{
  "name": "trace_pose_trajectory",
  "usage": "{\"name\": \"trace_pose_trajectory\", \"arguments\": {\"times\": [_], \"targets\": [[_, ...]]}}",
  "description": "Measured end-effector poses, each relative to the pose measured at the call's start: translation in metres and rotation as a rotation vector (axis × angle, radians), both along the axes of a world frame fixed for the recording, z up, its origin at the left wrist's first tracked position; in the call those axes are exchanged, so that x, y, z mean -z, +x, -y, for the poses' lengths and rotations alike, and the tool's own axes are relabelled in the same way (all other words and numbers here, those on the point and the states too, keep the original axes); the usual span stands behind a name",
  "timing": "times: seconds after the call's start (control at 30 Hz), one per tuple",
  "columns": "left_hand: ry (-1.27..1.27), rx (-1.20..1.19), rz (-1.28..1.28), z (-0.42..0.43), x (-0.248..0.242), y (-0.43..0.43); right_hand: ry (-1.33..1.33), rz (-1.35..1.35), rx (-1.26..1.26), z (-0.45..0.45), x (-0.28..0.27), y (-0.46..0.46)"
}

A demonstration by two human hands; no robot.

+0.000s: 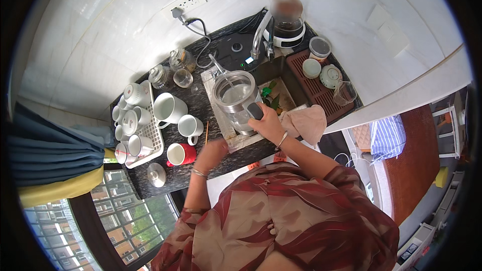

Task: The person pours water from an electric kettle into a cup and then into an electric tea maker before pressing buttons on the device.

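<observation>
My right hand point(268, 122) is closed on the dark handle of a glass kettle point(239, 114), held at the near-left side of the sink point(292, 79). Clear liquid shows in the kettle, under the thin curved metal spout point(217, 63). My left hand point(214, 153) hangs bent over the counter, just right of a red mug point(187, 154); whether its fingers hold anything is hidden. A thin wooden stick point(206, 132) points up behind it. A steel lid point(156, 175) lies at the counter's left front. Two white mugs, a large one point(170, 107) and a smaller one point(190, 126), stand left of the kettle.
A white rack point(157, 135) holds several cups at left. Glass jars point(161, 77) stand behind. A black electric base point(233, 51), a chrome faucet point(260, 37) and a glass teapot point(288, 26) are at the back. A pink cloth point(308, 120) drapes beside a brown slatted tray point(333, 103).
</observation>
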State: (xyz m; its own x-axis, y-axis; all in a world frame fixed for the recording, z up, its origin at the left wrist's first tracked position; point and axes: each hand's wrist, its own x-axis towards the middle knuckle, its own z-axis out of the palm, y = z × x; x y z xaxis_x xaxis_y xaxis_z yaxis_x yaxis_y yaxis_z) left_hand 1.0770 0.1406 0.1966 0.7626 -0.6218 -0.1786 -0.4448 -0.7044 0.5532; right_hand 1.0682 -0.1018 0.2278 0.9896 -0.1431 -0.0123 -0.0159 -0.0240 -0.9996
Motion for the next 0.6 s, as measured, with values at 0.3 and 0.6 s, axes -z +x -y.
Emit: {"name": "trace_pose_trajectory", "arguments": {"times": [0.3,0.6], "targets": [[-0.916,-0.566,-0.392,0.028,-0.018,0.119,-0.033,0.000,-0.012,0.014,0.020,-0.007],[-0.779,-0.714,-0.407,0.031,0.066,0.240,-0.045,0.064,0.021,0.004,0.026,-0.001]]}}
